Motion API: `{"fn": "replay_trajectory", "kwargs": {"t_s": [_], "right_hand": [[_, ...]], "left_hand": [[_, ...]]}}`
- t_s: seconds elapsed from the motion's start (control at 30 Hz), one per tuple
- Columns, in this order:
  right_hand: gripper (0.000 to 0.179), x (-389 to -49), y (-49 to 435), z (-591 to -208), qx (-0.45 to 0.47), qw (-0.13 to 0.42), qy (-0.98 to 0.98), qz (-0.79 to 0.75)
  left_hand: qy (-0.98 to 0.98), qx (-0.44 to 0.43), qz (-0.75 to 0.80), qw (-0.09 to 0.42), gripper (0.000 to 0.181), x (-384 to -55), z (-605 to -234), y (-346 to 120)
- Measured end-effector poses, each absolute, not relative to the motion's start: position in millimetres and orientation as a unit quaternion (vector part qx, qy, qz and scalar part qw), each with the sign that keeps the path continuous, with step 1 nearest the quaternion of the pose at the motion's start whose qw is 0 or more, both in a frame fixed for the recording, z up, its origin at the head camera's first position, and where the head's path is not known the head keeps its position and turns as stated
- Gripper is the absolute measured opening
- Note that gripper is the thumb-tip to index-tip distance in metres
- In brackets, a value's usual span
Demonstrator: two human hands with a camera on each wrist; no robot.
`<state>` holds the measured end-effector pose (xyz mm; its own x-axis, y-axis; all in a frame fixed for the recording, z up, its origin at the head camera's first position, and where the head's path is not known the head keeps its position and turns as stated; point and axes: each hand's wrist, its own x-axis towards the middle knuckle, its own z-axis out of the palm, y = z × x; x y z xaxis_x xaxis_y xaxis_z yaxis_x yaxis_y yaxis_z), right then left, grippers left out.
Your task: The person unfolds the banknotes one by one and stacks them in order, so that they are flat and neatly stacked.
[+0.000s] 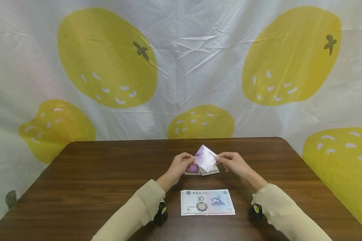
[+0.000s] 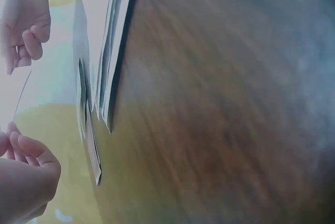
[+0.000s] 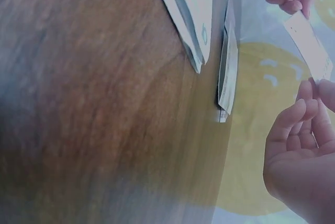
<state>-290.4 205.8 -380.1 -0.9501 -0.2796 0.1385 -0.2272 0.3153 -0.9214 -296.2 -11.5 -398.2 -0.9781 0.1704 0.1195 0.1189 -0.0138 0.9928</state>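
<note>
Both hands hold up a small folded play banknote [image 1: 205, 158], pale purple and white, turned like a diamond. My left hand [image 1: 179, 165] pinches its left corner between thumb and fingers. On the opposite corner, my right hand [image 1: 235, 164] pinches it the same way. Just below and behind it on the table lie a purple folded note [image 1: 192, 169] and a beige folded note [image 1: 210, 170], partly covered by the raised one. Closer to me sits a stack of flat play banknotes [image 1: 207, 202], the top one printed 10 with a blue cartoon figure.
A dark brown wooden table [image 1: 108, 180] carries everything. Behind its far edge hangs a white cloth [image 1: 199, 67] with large yellow fruit prints. In the left wrist view the stacked notes' edges [image 2: 110, 51] show as several layers.
</note>
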Motion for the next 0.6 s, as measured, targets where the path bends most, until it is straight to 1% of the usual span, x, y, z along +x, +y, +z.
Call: {"fn": "replay_trajectory", "kwargs": {"t_s": [0.07,0.23,0.43,0.6], "right_hand": [[0.026,-295.4,208.3,-386.4,-0.154,0.022,0.807,-0.569],[0.025,-294.4,207.2,-386.5,-0.147,0.024,0.801,-0.580],[0.026,-292.2,204.9,-385.9,-0.120,0.040,0.792,-0.597],[0.026,-290.7,204.2,-385.2,-0.113,0.037,0.789,-0.603]], "left_hand": [[0.700,0.101,0.707,0.017,0.010,-299.0,-401.4,-11.2],[0.706,0.106,0.701,-0.001,0.014,-297.9,-401.5,-11.6],[0.709,0.131,0.692,-0.021,0.015,-295.6,-400.5,-11.8],[0.716,0.160,0.679,-0.031,0.013,-292.7,-399.8,-11.3]]}}
